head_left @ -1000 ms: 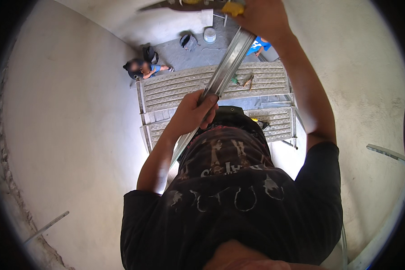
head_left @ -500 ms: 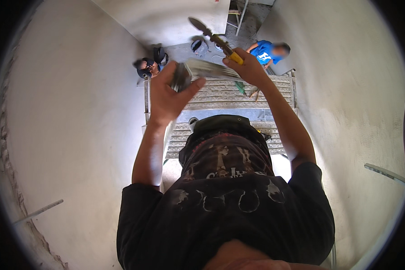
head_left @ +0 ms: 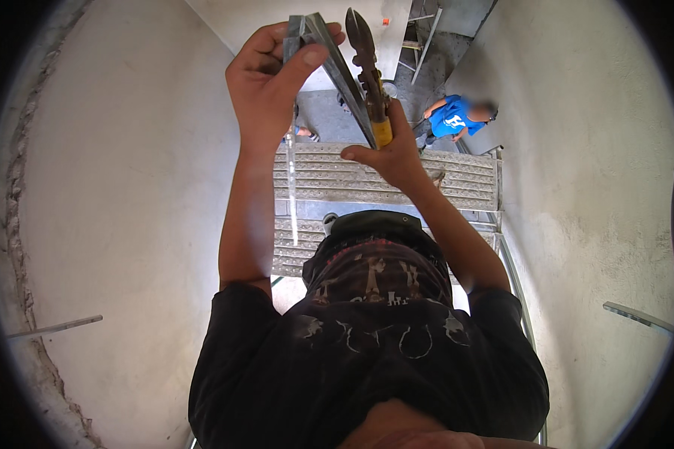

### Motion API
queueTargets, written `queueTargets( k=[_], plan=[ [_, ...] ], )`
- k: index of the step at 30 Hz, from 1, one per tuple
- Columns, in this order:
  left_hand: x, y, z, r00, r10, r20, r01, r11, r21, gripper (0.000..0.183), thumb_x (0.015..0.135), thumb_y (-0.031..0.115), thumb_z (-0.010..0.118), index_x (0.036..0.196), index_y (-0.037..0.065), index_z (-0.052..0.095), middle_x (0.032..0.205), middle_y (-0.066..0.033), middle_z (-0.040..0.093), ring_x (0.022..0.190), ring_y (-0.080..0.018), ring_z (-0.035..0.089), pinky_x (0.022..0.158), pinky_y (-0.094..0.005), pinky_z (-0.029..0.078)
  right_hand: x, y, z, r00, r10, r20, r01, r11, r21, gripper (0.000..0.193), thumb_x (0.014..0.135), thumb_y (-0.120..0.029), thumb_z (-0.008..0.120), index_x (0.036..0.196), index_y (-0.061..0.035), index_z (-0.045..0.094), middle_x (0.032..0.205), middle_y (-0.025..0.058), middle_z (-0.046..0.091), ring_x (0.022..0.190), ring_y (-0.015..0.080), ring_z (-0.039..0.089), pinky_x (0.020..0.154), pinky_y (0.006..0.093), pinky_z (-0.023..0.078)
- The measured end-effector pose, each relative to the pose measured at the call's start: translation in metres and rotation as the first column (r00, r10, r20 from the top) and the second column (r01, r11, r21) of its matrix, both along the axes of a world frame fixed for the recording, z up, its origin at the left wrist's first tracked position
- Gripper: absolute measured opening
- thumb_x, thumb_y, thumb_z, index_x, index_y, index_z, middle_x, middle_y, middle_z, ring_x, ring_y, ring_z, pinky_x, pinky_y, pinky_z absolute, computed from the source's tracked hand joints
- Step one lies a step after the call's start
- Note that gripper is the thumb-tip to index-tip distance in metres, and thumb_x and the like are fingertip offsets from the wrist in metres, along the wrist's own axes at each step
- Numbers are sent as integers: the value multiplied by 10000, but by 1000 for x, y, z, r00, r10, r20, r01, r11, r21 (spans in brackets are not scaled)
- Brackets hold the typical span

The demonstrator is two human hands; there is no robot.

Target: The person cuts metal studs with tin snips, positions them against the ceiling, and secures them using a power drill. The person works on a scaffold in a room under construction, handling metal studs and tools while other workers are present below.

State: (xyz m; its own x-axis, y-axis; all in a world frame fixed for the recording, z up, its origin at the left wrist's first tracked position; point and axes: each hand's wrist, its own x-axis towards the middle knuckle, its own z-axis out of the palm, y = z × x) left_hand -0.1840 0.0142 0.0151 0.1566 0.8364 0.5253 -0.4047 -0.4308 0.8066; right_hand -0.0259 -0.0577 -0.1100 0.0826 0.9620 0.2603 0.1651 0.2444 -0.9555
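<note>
My left hand (head_left: 266, 86) is raised at upper centre, its thumb and fingers closed around the bend of a grey metal channel (head_left: 342, 81). One leg of the channel slants down to my right hand; the other hangs below my left hand beside the forearm. My right hand (head_left: 401, 153) grips tin snips (head_left: 368, 78) with a yellow handle, their dark blades pointing up. The channel's lower end lies against the snips' handle by my right palm, and the right thumb sticks out to the left. Whether the right fingers also press on the channel is hidden.
Below are perforated metal scaffold planks (head_left: 329, 176), with a gap between them. Plastered walls rise on both sides; metal strips jut from the left (head_left: 60, 327) and right (head_left: 636, 316). A person in a blue shirt (head_left: 453, 118) stands beyond the planks. Another person is mostly hidden behind my left arm.
Both hands have risen, and the snips have swung from slanting left to nearly upright. The channel, blurred before, now slants steeply from the left hand down to the right.
</note>
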Motion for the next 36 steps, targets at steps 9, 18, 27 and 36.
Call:
queueTargets(
  k=[9, 18, 27, 36],
  plan=[
    [34, 18, 1, 974, 226, 11, -226, 970, 93, 252, 906, 104, 670, 1090, -55, 603, 949, -194, 726, 793, -204, 704, 728, -318, 572, -30, 9, 11, 995, 42, -95, -36, 997, 66, 980, 631, -290, 958, 1322, 2, 328, 1258, 145, 496, 1180, 238, 511, 1000, 384, 415],
    [56, 7, -5, 976, 179, -127, -173, 983, 54, 346, 973, 292, 622, 1083, -36, 624, 915, -111, 702, 802, -152, 654, 733, -276, 530, -10, 10, 13, 998, -29, -51, 29, 1000, 9, 828, 662, -271, 941, 1253, -18, 419, 1116, 101, 568, 1045, 186, 571, 901, 347, 480],
    [85, -24, -28, 890, 347, -295, -397, 909, -129, 668, 1033, 591, 321, 889, 1, 598, 755, -61, 607, 762, -169, 623, 731, -308, 515, 46, -7, 5, 994, -57, 93, 53, 998, 44, 859, 610, -378, 951, 1246, -37, 484, 1090, 117, 624, 1029, 246, 626, 901, 380, 493],
    [-31, 18, -45, 856, 505, 114, -493, 862, -118, 1102, 714, 983, 257, 964, -56, 527, 823, -188, 573, 714, -402, 609, 712, -561, 538, 131, -48, -67, 982, -185, -46, 182, 981, -60, 731, 695, -291, 922, 1235, -44, 496, 1048, 81, 648, 1006, 191, 652, 874, 351, 537]
  ],
)
